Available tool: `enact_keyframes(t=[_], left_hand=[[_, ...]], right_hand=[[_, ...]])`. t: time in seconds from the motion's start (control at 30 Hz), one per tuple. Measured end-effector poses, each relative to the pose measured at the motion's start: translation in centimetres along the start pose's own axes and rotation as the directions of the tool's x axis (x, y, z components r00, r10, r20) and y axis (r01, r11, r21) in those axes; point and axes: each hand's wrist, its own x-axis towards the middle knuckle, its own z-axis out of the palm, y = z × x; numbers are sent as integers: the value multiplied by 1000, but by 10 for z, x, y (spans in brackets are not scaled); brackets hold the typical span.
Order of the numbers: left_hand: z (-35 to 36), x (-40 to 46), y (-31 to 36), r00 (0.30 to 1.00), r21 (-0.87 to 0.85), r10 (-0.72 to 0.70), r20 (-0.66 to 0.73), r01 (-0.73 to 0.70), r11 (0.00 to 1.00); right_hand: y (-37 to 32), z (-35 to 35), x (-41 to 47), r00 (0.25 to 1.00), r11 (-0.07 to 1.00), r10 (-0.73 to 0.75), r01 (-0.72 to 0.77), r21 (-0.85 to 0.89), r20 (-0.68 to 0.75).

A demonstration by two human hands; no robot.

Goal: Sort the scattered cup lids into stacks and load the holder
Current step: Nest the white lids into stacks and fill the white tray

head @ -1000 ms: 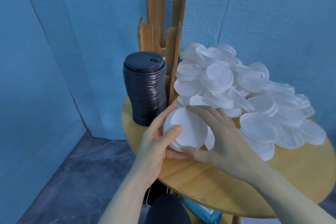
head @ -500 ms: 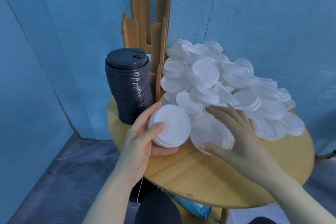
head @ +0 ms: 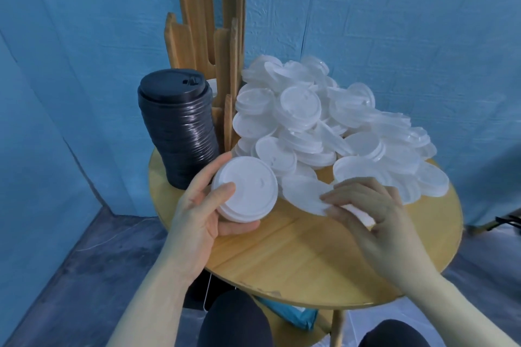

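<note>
Left grip: left hand (head: pixel 197 214) curled round a short white stack (head: pixel 244 189) of lids, thumb on the top lid, fingers under the base; held just above the surface edge, tilted toward the camera.
Right grip: right hand (head: pixel 369 214) pinching the near rim of a single white lid (head: pixel 306 194) between thumb and fingertips; the lid's far side lies on the surface.
Task's thing: loose white lids (head: pixel 324 121) heaped across the back and right of the round wooden surface (head: pixel 296 256), many overlapping, some facing different ways.
Black lids: tall black stack (head: pixel 177 132) standing at the left, just beside the holder.
Holder: upright wooden slats (head: pixel 208 36) at the back; a little white shows between the slats, too small to identify.
Step in hand (judgement): adding the pinched lid to the stack in the left hand.
How to do it well: check the lid faces the same way as the stack, bring it over level, centre rim on rim, press down with the left thumb until it nests.
Risk: lid flexes under a rim pinch; a tilted lid may sit crooked.
Progress (judgement): early; most white lids unsorted.
</note>
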Motion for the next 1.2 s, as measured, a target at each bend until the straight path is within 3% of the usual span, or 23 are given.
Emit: enact_keyframes(t=[0.1, 0.13, 0.2, 0.27, 0.3, 0.37, 0.43, 0.67, 0.77, 0.83, 0.9, 0.97, 1.2], left_hand=[[2, 1, -1, 1000, 3, 0, -3, 0, 1000], [4, 1, -1, 1000, 4, -2, -4, 2, 1000], [12, 2, -4, 1000, -3, -17, 12, 17, 1000], [23, 2, -7, 999, -17, -34, 38, 34, 999], [29, 1, -9, 998, -22, -35, 50, 36, 999], [40, 1, -11, 997, -17, -40, 65, 42, 999], [45, 0, -14, 997, 20, -40, 64, 39, 999], [37, -2, -16, 999, 51, -5, 41, 3, 999], [36, -2, -17, 999, 48, -18, 49, 16, 999], [37, -2, -17, 998, 52, -26, 57, 23, 998], [37, -2, -18, 997, 65, -27, 72, 23, 998], [37, -3, -18, 996, 61, -28, 89, 23, 998], [38, -5, -14, 992, 31, -38, 122, 34, 999]], right_hand=[[-18, -8, 7, 949, 867, 302, -234, 439, -91], [-22, -10, 11, 922, 756, 382, -270, 596, -66], [-30, -9, 16, 870, 412, 483, -328, 850, 101], [-38, -4, 20, 827, 97, 496, -354, 930, 263], [-41, -3, 21, 812, 8, 491, -367, 930, 316], [-47, 2, 16, 794, -74, 466, -406, 911, 391], [-49, 8, 9, 787, -22, 445, -468, 884, 428], [-49, 13, -2, 782, 525, 486, -618, 585, 389], [-37, 9, -2, 894, 835, 426, -447, 321, 138], [-29, 4, 0, 984, 979, 168, -174, 103, 61], [-21, 2, 5, 990, 994, -5, -11, 110, 144], [-15, 6, 9, 982, 978, -47, 9, 208, 182], [-20, 35, 10, 993, 944, 115, -112, 310, 9]])
